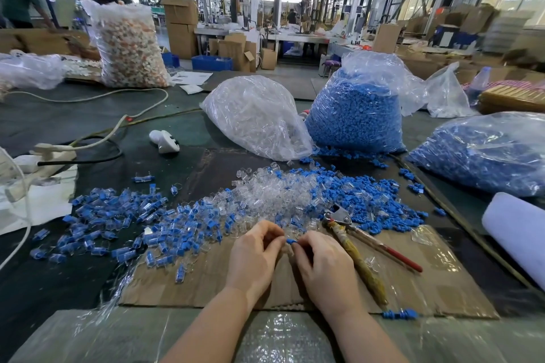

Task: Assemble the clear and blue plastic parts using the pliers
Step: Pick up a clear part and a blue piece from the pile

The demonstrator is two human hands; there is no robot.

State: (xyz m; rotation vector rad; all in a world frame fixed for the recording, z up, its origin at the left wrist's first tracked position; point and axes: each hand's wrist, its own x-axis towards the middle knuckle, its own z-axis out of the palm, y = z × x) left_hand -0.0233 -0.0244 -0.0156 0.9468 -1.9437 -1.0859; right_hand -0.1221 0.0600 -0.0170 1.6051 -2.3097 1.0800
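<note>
Both hands meet over a sheet of cardboard point(206, 283), fingers curled toward each other. The right hand point(323, 267) pinches a small blue part point(290, 241) at its fingertips. The left hand point(253, 253) has its fingers bunched right against that part; it seems to hold a clear part, though the fingers hide it and I cannot be sure.

Just to the right of the right hand the pliers point(355, 247) lie flat on the cardboard, untouched, their metal head pointing away into the parts and their worn handles pointing back toward the person.

Beyond the fingers a loose heap of clear parts point(265, 191) spreads across the table, with loose blue parts point(368, 197) to its right. To the left lies a scatter of joined clear-and-blue pieces point(118, 221).

Farther back stand a bag of clear parts point(256, 118) and, beside it, an open bag of blue parts point(356, 115). A second bag of blue parts point(483, 153) lies at the right. A white power strip point(44, 156) sits at the left edge.
</note>
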